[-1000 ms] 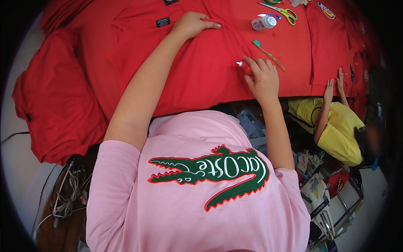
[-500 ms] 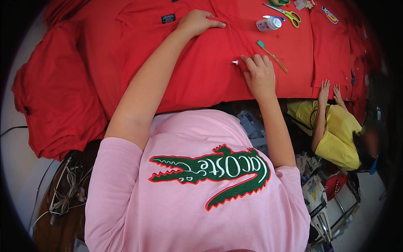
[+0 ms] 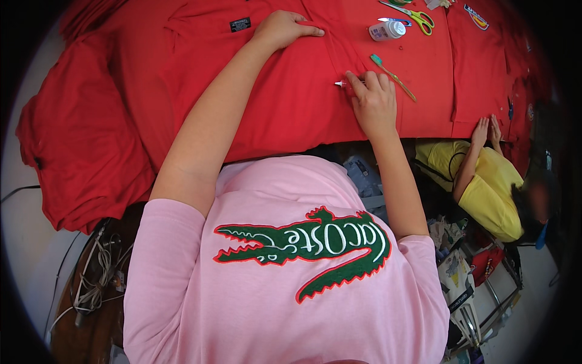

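Landmark: the toothbrush (image 3: 394, 77), green at its bristle end, lying aslant on the red counter (image 3: 424, 115); we place the rest from it.
Right hand: just left of the toothbrush, our right hand (image 3: 374, 103) is curled around a squeeze bottle.
Squeeze bottle: left of the toothbrush, above the red cloth; we see a reddish squeeze bottle (image 3: 347, 84), mostly hidden by the fingers, its white nozzle (image 3: 337, 83) aimed leftward, away from the toothbrush.
Left hand: farther left of the toothbrush and beyond it, our left hand (image 3: 280, 29) rests on the cloth, thumb stretched out sideways; we cannot tell whether its fingers pinch the fabric or only press on it.
Red garment: the red garment (image 3: 260, 100) spreads left of the toothbrush, beneath both our hands, with a dark label (image 3: 240, 24) near its far side.
White bottle: just beyond the toothbrush's bristle end we find a white bottle (image 3: 386, 31).
Cutting tools: beyond the toothbrush, we see a blue-handled knife (image 3: 400, 22) beside yellow-handled scissors (image 3: 422, 23).
Co-worker: right of the toothbrush and nearer us, a person in yellow (image 3: 491, 191) has both hands at the counter's edge.
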Demonstrator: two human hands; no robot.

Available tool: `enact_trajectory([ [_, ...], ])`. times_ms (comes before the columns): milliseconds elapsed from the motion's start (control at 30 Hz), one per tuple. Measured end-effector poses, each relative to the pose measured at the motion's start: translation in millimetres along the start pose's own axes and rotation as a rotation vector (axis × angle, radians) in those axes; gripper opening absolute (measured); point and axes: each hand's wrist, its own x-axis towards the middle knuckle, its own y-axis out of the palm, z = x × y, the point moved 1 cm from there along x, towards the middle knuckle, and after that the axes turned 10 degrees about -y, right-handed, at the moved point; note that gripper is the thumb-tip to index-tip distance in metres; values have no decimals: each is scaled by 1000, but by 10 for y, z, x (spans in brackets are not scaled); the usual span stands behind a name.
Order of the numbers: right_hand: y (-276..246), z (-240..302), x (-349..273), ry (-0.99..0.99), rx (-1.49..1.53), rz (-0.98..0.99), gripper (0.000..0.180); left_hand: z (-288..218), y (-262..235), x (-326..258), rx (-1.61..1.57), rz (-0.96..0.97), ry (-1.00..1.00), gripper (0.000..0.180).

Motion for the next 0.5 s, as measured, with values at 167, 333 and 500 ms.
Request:
enact_trajectory([
  [167, 12, -2, -13, 5, 14, -12, 40, 21, 6, 26, -1, -25, 15, 75],
  [333, 6, -105, -85, 92, 97, 3, 49, 33, 13, 17, -23, -22, 16, 75],
  [500, 14, -138, -52, 22, -22, -25, 48, 15, 26, 29, -31, -25, 2, 76],
])
